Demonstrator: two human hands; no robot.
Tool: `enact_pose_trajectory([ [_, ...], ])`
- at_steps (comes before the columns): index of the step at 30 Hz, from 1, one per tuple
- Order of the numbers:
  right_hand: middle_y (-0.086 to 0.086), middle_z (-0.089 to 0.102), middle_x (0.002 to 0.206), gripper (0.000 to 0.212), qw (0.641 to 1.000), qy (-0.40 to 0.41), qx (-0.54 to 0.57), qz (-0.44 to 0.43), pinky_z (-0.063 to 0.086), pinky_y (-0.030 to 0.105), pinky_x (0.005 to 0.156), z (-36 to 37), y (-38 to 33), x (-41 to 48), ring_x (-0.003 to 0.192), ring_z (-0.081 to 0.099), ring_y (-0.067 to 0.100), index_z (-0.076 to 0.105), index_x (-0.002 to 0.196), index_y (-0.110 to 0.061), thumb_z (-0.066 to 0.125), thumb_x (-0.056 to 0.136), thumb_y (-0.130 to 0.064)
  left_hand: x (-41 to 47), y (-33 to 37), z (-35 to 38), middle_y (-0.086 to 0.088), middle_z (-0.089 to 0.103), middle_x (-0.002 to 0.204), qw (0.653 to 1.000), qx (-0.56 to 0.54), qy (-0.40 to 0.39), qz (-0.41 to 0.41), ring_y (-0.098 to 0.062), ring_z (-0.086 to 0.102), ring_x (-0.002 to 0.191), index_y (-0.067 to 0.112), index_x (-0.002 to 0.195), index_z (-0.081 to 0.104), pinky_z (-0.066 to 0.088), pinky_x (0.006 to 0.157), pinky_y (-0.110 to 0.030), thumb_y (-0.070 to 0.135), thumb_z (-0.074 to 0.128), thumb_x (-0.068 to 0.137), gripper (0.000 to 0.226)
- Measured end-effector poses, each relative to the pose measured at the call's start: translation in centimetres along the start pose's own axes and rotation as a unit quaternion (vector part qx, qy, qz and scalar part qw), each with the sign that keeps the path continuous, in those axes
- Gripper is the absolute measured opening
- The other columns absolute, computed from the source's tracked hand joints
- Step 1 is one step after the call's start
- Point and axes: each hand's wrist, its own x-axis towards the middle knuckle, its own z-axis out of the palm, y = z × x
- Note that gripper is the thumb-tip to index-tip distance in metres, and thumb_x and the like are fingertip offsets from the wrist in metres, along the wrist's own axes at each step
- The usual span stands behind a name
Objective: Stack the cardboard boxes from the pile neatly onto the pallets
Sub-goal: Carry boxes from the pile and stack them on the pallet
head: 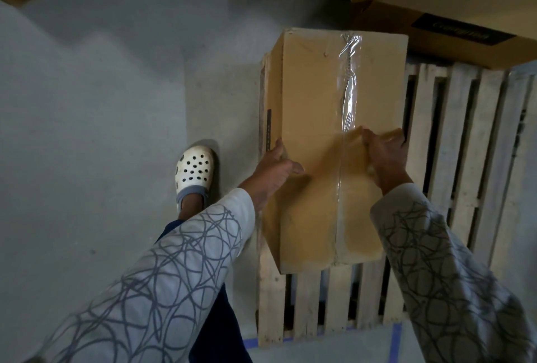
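Head view showed both patterned sleeves reaching down to a cardboard box point(328, 141) lying lengthwise along the left edge of a wooden pallet point(453, 165). The left hand point(276, 167) clasped the box's left top edge, thumb on top and fingers wrapped over the side. The right hand point(386, 156) lay across the top with fingers curled over the right edge. This two-sided hold probably served to square the box to the pallet edge. A white clog point(193, 170) stood on grey concrete floor point(87, 130). Blue floor tape point(395, 342) marked the pallet's near corner. Further boxes point(453, 34) sat beyond.
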Motion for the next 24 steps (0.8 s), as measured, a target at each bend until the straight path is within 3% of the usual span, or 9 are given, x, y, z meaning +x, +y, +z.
enact_pose_trajectory([
  [8, 0.01, 0.028, 0.164, 0.097, 1.0, 0.0, -0.027, -0.013, 0.026, 0.051, 0.121, 0.0, 0.4, 0.8, 0.149, 0.027, 0.039, 0.021, 0.162, -0.018, 0.071, 0.087, -0.054, 0.1, 0.0, 0.0, 0.003, 0.023, 0.17, 1.0, -0.006, 0.004, 0.009, -0.023, 0.028, 0.152, 0.031, 0.165, 0.01, 0.033, 0.121, -0.049, 0.019, 0.073, 0.089, 0.1],
  [15, 0.008, 0.014, 0.169, 0.093, 0.997, 0.03, -0.077, -0.011, 0.015, 0.059, 0.121, 1.1, -0.5, -0.7, 0.155, 0.013, 0.032, 0.009, 0.164, -0.017, 0.061, 0.095, -0.053, -0.4, -0.4, 0.3, 0.003, 0.022, 0.17, 1.0, -0.028, -0.013, -0.006, -0.026, 0.025, 0.154, 0.035, 0.164, 0.003, 0.027, 0.124, -0.052, 0.024, 0.074, 0.088, 0.105],
  [19, 0.006, 0.012, 0.17, 0.092, 0.99, 0.055, -0.117, -0.062, 0.023, 0.067, 0.114, 3.0, 0.7, -3.9, 0.155, 0.014, 0.029, 0.012, 0.164, -0.015, 0.059, 0.095, -0.055, -2.1, -3.3, 1.2, 0.002, 0.033, 0.165, 0.999, -0.027, -0.004, -0.033, -0.027, 0.035, 0.149, 0.045, 0.162, 0.012, 0.034, 0.12, -0.052, 0.037, 0.084, 0.071, 0.117],
  [22, 0.006, 0.014, 0.171, 0.09, 0.98, 0.039, -0.149, -0.123, 0.026, 0.063, 0.112, 5.3, 2.9, -8.7, 0.155, 0.016, 0.027, 0.015, 0.164, -0.015, 0.057, 0.096, -0.057, -4.4, -5.9, 1.1, 0.003, 0.042, 0.158, 0.998, -0.031, -0.021, -0.049, -0.02, 0.044, 0.139, 0.036, 0.163, 0.018, 0.039, 0.117, -0.043, 0.009, 0.073, 0.085, 0.099],
  [24, 0.006, 0.013, 0.171, 0.089, 0.978, 0.001, -0.152, -0.144, 0.025, 0.062, 0.113, 6.8, 5.2, -12.5, 0.155, 0.015, 0.027, 0.014, 0.164, -0.017, 0.056, 0.096, -0.057, -5.6, -7.5, 1.0, 0.008, 0.043, 0.152, 0.997, -0.038, -0.033, -0.056, -0.012, 0.043, 0.131, 0.03, 0.163, 0.021, 0.043, 0.108, -0.028, -0.009, 0.063, 0.087, 0.095],
])
